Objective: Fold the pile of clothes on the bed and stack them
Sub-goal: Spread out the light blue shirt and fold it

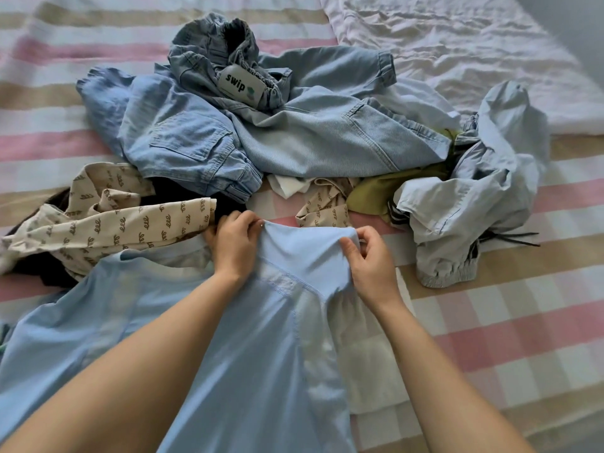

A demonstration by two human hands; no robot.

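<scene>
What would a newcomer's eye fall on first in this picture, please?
Probably the two hands at centre: the left hand and the right hand each pinch the sleeve edge of a blue shirt that spreads toward the viewer. Behind them a denim heap fills the middle of the striped bed, and near its top is a label reading "swip".

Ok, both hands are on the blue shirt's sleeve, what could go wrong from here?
The patterned beige garment lies against the shoulder of the light blue shirt, beside the left hand; pulling could drag it along. The white cloth showing from under the shirt, below the right hand, might get folded in.
</scene>
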